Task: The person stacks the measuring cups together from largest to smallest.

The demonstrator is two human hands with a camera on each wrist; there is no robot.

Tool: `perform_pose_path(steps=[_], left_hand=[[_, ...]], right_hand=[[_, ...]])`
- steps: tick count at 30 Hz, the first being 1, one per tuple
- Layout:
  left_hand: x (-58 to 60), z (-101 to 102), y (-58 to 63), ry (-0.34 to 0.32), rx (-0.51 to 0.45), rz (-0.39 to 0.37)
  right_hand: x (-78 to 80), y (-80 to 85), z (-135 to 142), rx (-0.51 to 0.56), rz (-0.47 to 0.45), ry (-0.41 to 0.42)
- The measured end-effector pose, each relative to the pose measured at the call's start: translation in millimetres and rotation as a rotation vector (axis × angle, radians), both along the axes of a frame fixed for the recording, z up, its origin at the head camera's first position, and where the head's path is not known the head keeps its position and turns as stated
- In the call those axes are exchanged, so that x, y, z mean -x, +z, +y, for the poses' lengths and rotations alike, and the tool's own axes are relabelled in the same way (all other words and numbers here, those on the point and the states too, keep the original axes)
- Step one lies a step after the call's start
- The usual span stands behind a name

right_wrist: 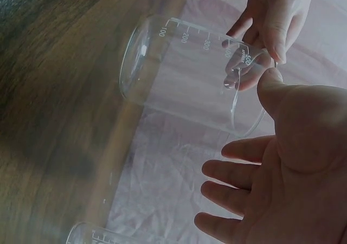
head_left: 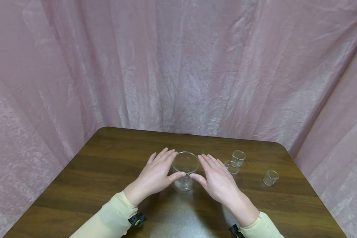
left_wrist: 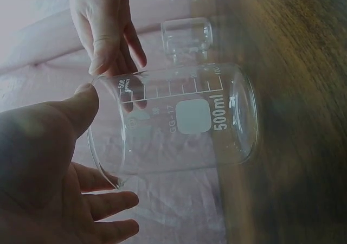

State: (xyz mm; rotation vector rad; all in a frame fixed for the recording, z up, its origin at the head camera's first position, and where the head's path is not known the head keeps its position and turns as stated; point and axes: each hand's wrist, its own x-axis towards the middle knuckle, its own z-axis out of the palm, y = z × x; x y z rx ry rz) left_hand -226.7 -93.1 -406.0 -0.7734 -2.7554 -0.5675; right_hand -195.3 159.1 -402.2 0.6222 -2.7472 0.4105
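Observation:
A large clear glass beaker [head_left: 183,184], marked 500ml in the left wrist view, stands upright on the wooden table between both hands. My left hand [head_left: 156,172] is at its left side, fingers extended, with the thumb at the near rim. On the other side is my right hand [head_left: 218,180], its thumb at the rim too, close to the left thumb. In the right wrist view the right fingers [right_wrist: 230,171] are straight and spread, apart from the glass. The left fingers [left_wrist: 111,203] reach past the rim, also fairly straight.
To the right of my right hand stand two smaller glass beakers [head_left: 238,158], close together. A still smaller beaker [head_left: 270,178] is farther right. The brown table [head_left: 107,158] has rounded far corners, and pink curtains [head_left: 178,66] hang behind it and at the sides.

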Motion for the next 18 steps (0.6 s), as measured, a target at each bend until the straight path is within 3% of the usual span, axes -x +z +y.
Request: perform_pose_path(steps=[18], left_hand=[[3.2,8.4,-1.7,-0.005,0.011,0.001]], right_hand=[[4.2,2.3,4.6,0.001,0.01,0.012]])
